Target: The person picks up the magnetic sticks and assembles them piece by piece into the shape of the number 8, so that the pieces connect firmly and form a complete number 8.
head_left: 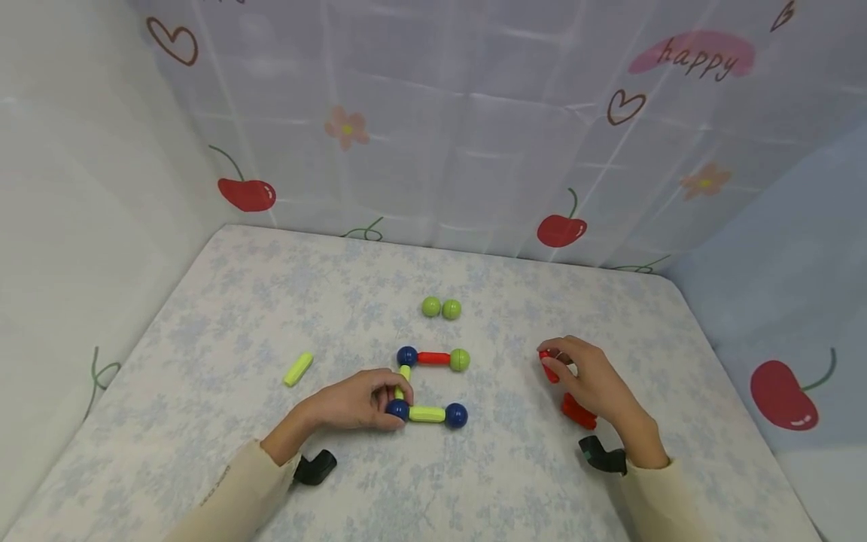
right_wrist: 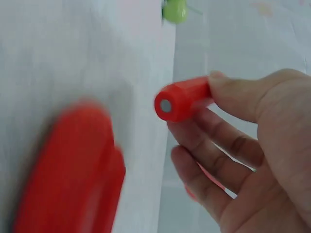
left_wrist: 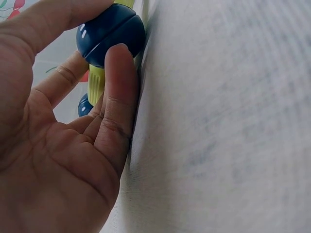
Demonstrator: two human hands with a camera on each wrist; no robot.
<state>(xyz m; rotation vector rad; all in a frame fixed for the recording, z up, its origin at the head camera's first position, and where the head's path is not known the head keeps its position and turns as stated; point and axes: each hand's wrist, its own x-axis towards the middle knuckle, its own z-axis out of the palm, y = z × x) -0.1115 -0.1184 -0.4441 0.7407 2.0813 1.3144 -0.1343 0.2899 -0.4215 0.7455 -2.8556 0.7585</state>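
My left hand (head_left: 355, 399) grips the near-left corner of a magnetic stick-and-ball frame, thumb and fingers around a dark blue ball (left_wrist: 109, 36). From that ball one yellow-green stick (head_left: 427, 415) runs right to another blue ball (head_left: 457, 415). A second yellow-green stick (head_left: 404, 372) leads back to a far blue ball (head_left: 407, 356), where a red stick (head_left: 433, 358) joins a green ball (head_left: 460, 360). Over on the right, my right hand (head_left: 589, 376) pinches a loose red magnetic stick (right_wrist: 182, 99) between thumb and fingers, its round metal end showing in the right wrist view.
Red sticks (head_left: 579, 412) lie together on the patterned tablecloth (head_left: 515, 482), just below my right hand. Two green balls (head_left: 441, 308) sit behind the frame. A single yellow-green stick (head_left: 298, 369) lies to the left. A printed curtain (head_left: 433, 135) hangs along the table's back edge.
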